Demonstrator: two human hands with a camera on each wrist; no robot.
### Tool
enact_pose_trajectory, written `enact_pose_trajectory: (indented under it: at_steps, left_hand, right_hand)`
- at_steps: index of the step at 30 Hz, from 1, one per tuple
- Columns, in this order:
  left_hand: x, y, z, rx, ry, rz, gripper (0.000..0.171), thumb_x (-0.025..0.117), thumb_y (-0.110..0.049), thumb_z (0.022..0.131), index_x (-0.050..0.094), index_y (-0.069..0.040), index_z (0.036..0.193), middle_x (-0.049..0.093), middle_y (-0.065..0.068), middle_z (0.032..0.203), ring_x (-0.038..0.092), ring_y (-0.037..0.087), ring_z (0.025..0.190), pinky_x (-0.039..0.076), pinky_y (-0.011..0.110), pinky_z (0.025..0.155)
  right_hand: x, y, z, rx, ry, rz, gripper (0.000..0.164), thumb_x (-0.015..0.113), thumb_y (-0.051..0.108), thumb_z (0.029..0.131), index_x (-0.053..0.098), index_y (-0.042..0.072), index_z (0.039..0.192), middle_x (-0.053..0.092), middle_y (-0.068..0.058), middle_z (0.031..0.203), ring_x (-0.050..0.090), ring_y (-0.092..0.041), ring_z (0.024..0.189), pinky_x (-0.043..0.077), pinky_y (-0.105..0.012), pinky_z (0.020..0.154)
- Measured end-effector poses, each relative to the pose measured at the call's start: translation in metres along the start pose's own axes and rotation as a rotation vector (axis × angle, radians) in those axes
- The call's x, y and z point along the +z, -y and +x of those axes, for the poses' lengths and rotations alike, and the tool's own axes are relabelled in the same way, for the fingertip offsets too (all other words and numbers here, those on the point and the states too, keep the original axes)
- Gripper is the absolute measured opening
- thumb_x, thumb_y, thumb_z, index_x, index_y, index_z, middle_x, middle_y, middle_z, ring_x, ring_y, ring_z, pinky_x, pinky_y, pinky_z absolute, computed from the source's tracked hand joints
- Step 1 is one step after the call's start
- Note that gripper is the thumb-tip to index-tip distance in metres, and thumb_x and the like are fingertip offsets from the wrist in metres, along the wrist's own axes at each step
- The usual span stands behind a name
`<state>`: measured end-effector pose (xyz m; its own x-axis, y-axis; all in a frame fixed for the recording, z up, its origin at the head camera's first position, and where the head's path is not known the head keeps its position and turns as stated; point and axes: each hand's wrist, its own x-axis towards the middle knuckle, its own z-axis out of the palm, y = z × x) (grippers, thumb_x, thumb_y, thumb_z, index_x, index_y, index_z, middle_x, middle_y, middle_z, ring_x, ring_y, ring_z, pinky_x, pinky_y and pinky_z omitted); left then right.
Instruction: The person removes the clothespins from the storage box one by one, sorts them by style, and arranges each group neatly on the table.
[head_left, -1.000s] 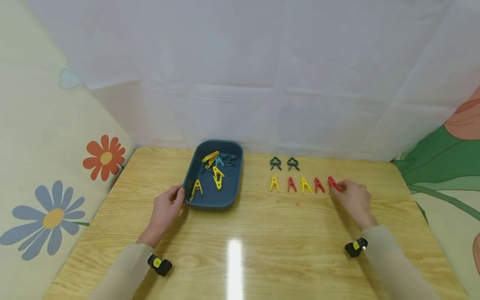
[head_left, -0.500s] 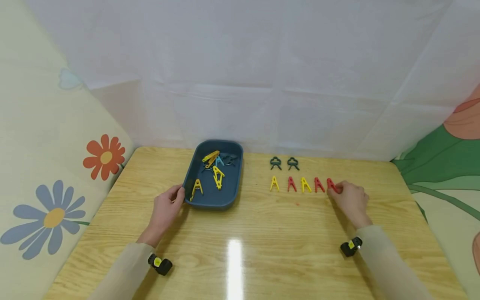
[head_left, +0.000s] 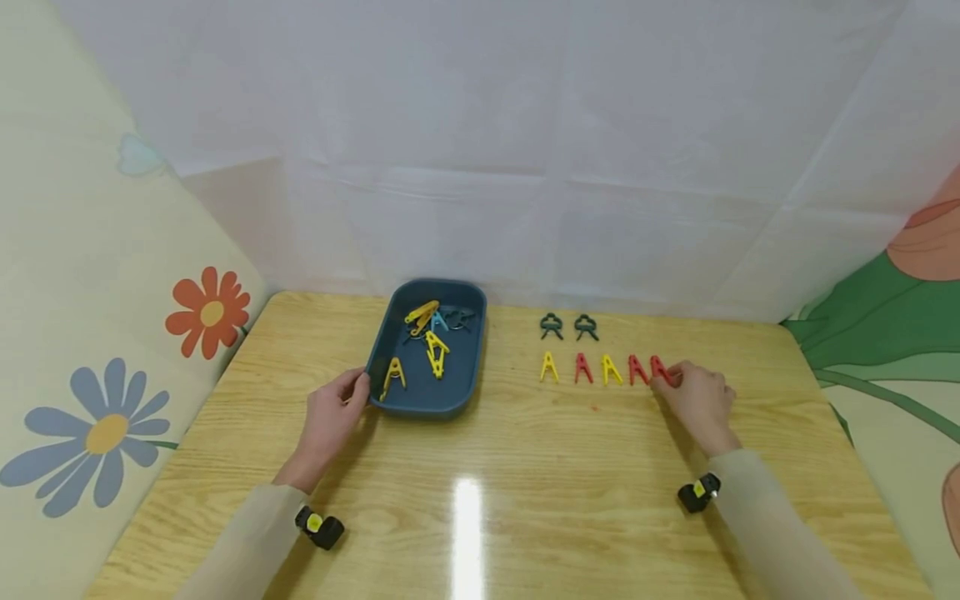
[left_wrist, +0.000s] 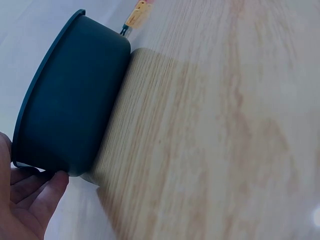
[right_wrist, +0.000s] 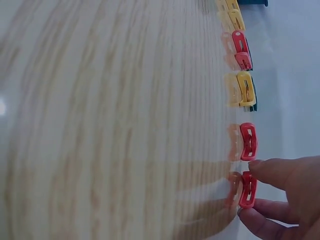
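Head view: The red clip at the row's right end [head_left: 659, 367] lies on the wooden worktop [head_left: 585, 475]. The right hand [head_left: 701, 402] is the nearer hand and stands just right of this clip, its fingers pinching it. The clip therefore lies to the left of the hand. Its long axis runs near to far, with the closed head far and leaning left, and the legs opening toward the near side. Directly left is the neighbouring red clip [head_left: 638, 370], set at a similar angle. Further left, in the same row, lie a central yellow clip [head_left: 611, 369], a third red clip [head_left: 583, 368] and an end yellow clip [head_left: 549, 367]. Two dark green clips [head_left: 551, 326] form a shorter row on the far side. The left hand [head_left: 330, 417] is well apart from both rows. Its fingers hold the blue tray [head_left: 481, 367] at the near-left corner; loose clips lie inside.

Left wrist view: The left fingers grasp the end of the tray, with fingertips against the outer wall. The tray sits between this hand and the rows to the right.

Right wrist view: The end red clip is between the right fingers, one digit at its left side and another at its right. The left digit occupies the narrow gap to the neighbouring red clip. The two clips are apart; this gap is the governing clearance.
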<state>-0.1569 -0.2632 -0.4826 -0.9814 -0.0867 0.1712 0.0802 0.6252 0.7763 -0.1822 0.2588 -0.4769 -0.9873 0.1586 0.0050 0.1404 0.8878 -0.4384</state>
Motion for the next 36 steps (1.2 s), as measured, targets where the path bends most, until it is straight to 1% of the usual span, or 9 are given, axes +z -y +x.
enact_pose_trajectory:
  at_steps: [6, 11, 15, 18, 23, 25, 29, 32, 36]
  left_hand:
    - [0.000, 0.000, 0.000, 0.003, -0.003, -0.001, 0.042, 0.048, -0.024, 0.111, 0.066, 0.007, 0.133, 0.070, 0.027, 0.124, 0.069, 0.037, 0.113, 0.055, 0.054, 0.095]
    - [0.001, 0.000, 0.000, 0.014, -0.011, 0.005, 0.041, 0.049, -0.023, 0.111, 0.066, 0.007, 0.133, 0.071, 0.027, 0.124, 0.070, 0.037, 0.112, 0.056, 0.054, 0.093]
    - [0.001, 0.000, 0.000, 0.028, -0.019, 0.006, 0.040, 0.049, -0.022, 0.111, 0.067, 0.007, 0.132, 0.071, 0.027, 0.123, 0.070, 0.038, 0.111, 0.056, 0.054, 0.093]
    - [0.001, 0.000, 0.000, 0.031, -0.018, 0.004, 0.040, 0.049, -0.022, 0.111, 0.067, 0.007, 0.131, 0.071, 0.027, 0.123, 0.069, 0.038, 0.112, 0.055, 0.055, 0.093]
    - [0.001, 0.000, 0.000, 0.026, -0.017, 0.002, 0.040, 0.049, -0.022, 0.111, 0.067, 0.007, 0.132, 0.071, 0.027, 0.123, 0.069, 0.038, 0.112, 0.055, 0.055, 0.094]
    - [0.001, 0.000, 0.000, 0.019, -0.014, -0.002, 0.041, 0.049, -0.023, 0.111, 0.066, 0.007, 0.132, 0.070, 0.027, 0.124, 0.069, 0.038, 0.113, 0.055, 0.055, 0.095]
    - [0.001, 0.001, 0.000, 0.017, -0.012, -0.006, 0.041, 0.049, -0.024, 0.111, 0.067, 0.007, 0.132, 0.070, 0.027, 0.124, 0.069, 0.038, 0.114, 0.055, 0.055, 0.095]
    - [0.001, 0.002, 0.001, 0.025, -0.014, -0.002, 0.040, 0.049, -0.023, 0.111, 0.067, 0.006, 0.132, 0.071, 0.027, 0.122, 0.069, 0.038, 0.113, 0.055, 0.055, 0.094]
    - [0.001, 0.002, 0.001, 0.026, -0.006, -0.007, 0.041, 0.049, -0.023, 0.111, 0.067, 0.006, 0.132, 0.071, 0.027, 0.122, 0.069, 0.038, 0.113, 0.055, 0.055, 0.095]
  right_hand:
    - [-0.001, 0.001, 0.000, 0.003, -0.002, -0.008, 0.045, 0.066, 0.037, 0.101, 0.068, -0.004, 0.120, 0.072, -0.024, 0.112, 0.054, -0.054, 0.112, 0.036, -0.069, 0.093]
    - [-0.003, 0.002, -0.001, 0.008, -0.007, 0.007, 0.044, 0.064, 0.036, 0.102, 0.068, -0.004, 0.119, 0.071, -0.025, 0.115, 0.054, -0.053, 0.112, 0.034, -0.069, 0.095]
    - [-0.007, 0.004, -0.001, -0.013, -0.026, 0.023, 0.045, 0.063, 0.034, 0.103, 0.067, -0.006, 0.122, 0.071, -0.026, 0.114, 0.056, -0.051, 0.110, 0.034, -0.069, 0.096]
    - [-0.012, 0.008, 0.000, -0.040, -0.043, 0.021, 0.044, 0.062, 0.033, 0.103, 0.066, -0.006, 0.124, 0.072, -0.025, 0.113, 0.059, -0.050, 0.108, 0.038, -0.067, 0.093]
    - [-0.019, 0.021, 0.005, -0.102, -0.052, 0.006, 0.040, 0.063, 0.029, 0.102, 0.069, -0.006, 0.121, 0.074, -0.023, 0.110, 0.063, -0.048, 0.103, 0.044, -0.063, 0.089]
    - [-0.021, 0.027, 0.006, -0.132, -0.045, 0.013, 0.039, 0.063, 0.028, 0.102, 0.069, -0.006, 0.121, 0.074, -0.023, 0.110, 0.064, -0.046, 0.102, 0.045, -0.062, 0.089]
    - [-0.022, 0.042, 0.008, -0.204, -0.050, 0.026, 0.037, 0.066, 0.025, 0.101, 0.070, -0.007, 0.119, 0.074, -0.023, 0.105, 0.066, -0.044, 0.096, 0.047, -0.061, 0.089]
    - [-0.022, 0.054, 0.009, -0.248, -0.058, 0.035, 0.034, 0.067, 0.022, 0.100, 0.071, -0.007, 0.117, 0.075, -0.022, 0.101, 0.067, -0.040, 0.092, 0.050, -0.058, 0.087]
    - [-0.021, 0.072, 0.010, -0.277, -0.035, 0.066, 0.032, 0.066, 0.021, 0.100, 0.071, -0.006, 0.118, 0.075, -0.021, 0.102, 0.070, -0.033, 0.079, 0.054, -0.052, 0.080]
